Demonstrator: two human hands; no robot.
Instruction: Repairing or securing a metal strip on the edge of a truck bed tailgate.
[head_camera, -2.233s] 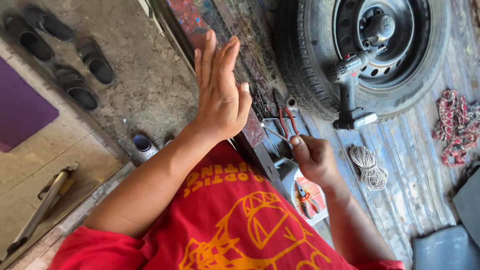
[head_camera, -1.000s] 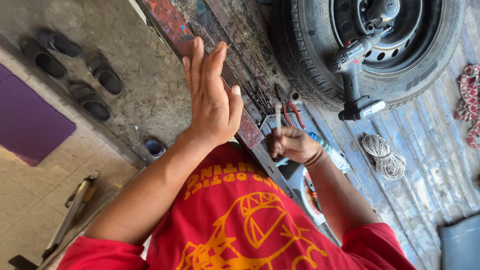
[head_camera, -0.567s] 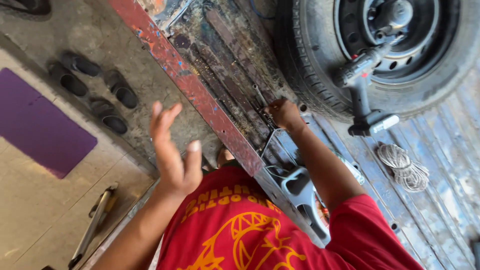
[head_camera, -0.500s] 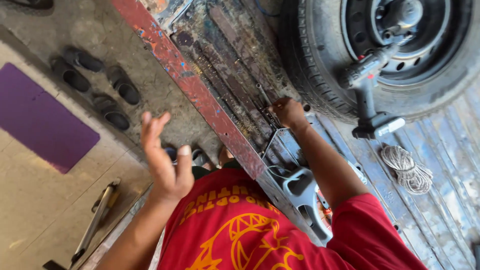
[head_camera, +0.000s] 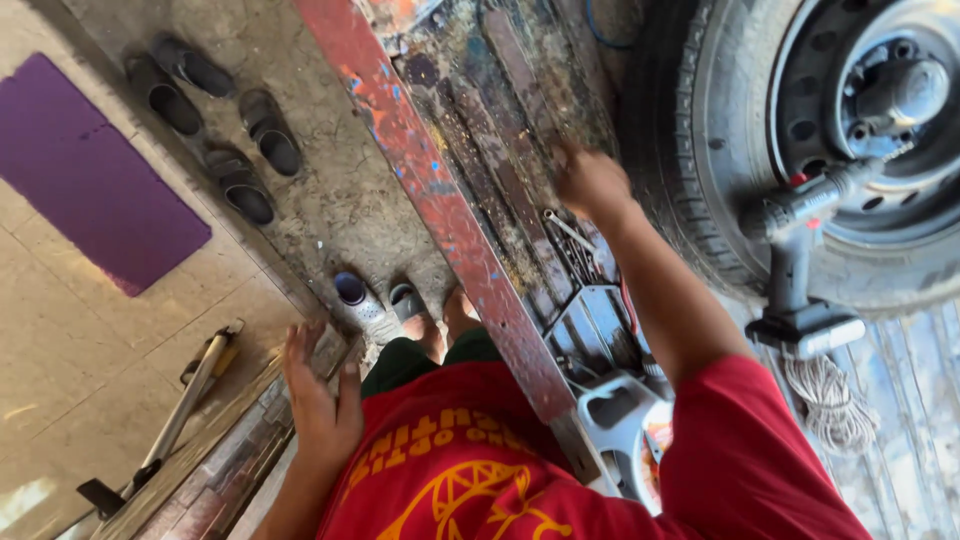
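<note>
- Metal tools (head_camera: 572, 232) lay scattered on the dirty workbench (head_camera: 500, 130), just left of the big tyre (head_camera: 690, 150).
- Right hand (head_camera: 590, 180) reached over them, beside the tyre; whether closed on anything, could not tell from the blur.
- Left hand (head_camera: 318, 395) hung well left of the tyre, fingers spread, holding nothing.
- Cordless drill (head_camera: 800, 260) leaned against the tyre's wheel.
- Risk, as judged: an elbow nudge might have toppled the drill; a blind grab among sharp tools might have nicked fingers.
</note>
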